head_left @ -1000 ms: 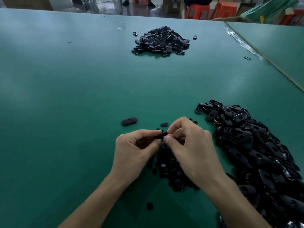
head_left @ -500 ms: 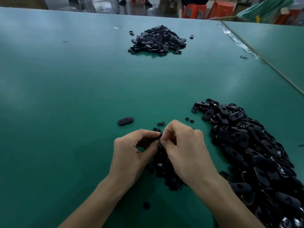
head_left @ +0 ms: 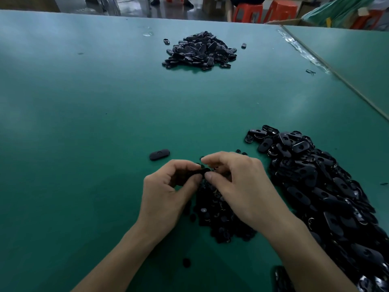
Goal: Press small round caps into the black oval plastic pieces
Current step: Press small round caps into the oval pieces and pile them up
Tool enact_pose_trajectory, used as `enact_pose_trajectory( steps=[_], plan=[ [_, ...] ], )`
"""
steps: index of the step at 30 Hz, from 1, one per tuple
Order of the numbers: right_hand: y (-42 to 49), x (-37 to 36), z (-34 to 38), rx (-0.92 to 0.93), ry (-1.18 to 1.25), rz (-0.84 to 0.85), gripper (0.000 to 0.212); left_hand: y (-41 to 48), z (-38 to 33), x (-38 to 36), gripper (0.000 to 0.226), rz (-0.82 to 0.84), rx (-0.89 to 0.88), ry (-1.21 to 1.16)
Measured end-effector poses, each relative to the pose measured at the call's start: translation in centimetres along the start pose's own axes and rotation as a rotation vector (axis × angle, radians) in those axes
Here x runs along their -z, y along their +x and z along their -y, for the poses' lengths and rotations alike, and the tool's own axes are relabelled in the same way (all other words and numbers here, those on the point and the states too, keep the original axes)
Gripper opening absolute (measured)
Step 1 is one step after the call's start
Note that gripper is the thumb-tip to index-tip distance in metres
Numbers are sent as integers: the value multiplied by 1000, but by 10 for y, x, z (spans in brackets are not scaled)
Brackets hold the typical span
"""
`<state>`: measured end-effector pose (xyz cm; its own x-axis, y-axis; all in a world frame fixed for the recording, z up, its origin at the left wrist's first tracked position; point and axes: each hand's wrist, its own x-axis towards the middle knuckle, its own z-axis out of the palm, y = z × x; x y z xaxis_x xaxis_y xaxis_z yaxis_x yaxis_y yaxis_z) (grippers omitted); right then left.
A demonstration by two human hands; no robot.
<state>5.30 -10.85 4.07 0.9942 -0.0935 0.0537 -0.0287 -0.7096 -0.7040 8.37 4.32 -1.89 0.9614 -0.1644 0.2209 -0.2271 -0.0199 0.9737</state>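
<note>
A single black oval piece (head_left: 200,172) is held just above the green table (head_left: 84,123), between the two hands, in front of the person. It is pinched by the left hand (head_left: 168,190), whose thumb and curled fingers are closed round its left end. The right hand (head_left: 237,186) is closed on the other end: its thumb is pressed against the piece and its forefinger is arched over the top. Whether a cap is caught under those fingertips cannot be told, since the spot is dark and partly hidden.

Directly beneath the hands a small pile of round caps (head_left: 212,213) is spread on the table, with one stray cap (head_left: 186,262) lying apart, nearer the person. A large heap of oval pieces (head_left: 315,186) is stretched along the right side, just beside the right wrist. One lone oval piece (head_left: 159,154) is laid flat on the table just beyond the left hand. A second heap (head_left: 200,51) is seen far off across the table. At the far right a strip of clear tape (head_left: 303,51) is run along the seam, and red stools (head_left: 248,12) are seen beyond the far edge.
</note>
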Motion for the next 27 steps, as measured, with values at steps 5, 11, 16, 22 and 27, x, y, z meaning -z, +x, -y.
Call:
enact_pose_trajectory(
  steps=[5, 11, 16, 22, 27],
  plan=[
    [4, 6, -6, 30, 121, 52, 17, 4, 0, 2, 19, 43, 92, -159],
    [5, 4, -8, 20, 138, 32, 10, 7, 3, 3, 23, 60, 150, -220],
    [3, -1, -7, -13, 128, 1, 10, 8, 3, 2, 22, 60, 177, -243],
    [1, 2, -5, -55, 178, -10, 12, 6, 1, 2, 20, 53, 151, -246],
    [-1, 8, -4, -36, 194, 32, 14, 6, -2, 3, 16, 39, 120, -189]
  ],
)
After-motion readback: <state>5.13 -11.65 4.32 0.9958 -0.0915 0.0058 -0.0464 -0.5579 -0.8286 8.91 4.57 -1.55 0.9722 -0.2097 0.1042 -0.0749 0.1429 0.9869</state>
